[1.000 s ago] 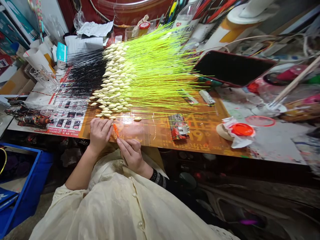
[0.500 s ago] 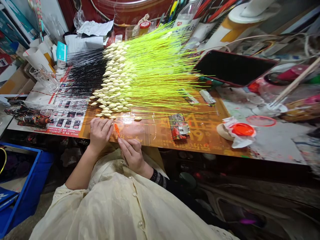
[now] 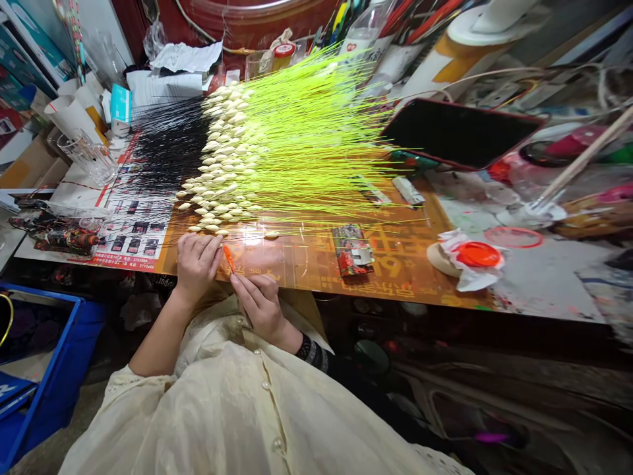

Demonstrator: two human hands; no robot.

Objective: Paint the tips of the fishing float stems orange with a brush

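Orange sliver (image 3: 228, 258) is sitting just below the bank of fishing floats (image 3: 222, 155), and I'm pinching its lower end between the thumb and forefinger of my right hand (image 3: 262, 305), which is nearly closed on it. My left hand (image 3: 198, 267) is curled almost shut beside its upper end; I can't tell whether those fingers are gripping it or only touching it. Something this small could squirt out if I'm squeezing unevenly, and it might then drop past the edge of the printed tabletop (image 3: 395, 290) into the dark below the bank. The neon yellow stems (image 3: 316, 145) and black stems (image 3: 171, 148) are fanning out from the bank, so a careless lift of my wrist could snag them and drag the rows askew. The lone float (image 3: 271, 234) lying just off the bank's near end is also at risk of being knocked and rolling away.
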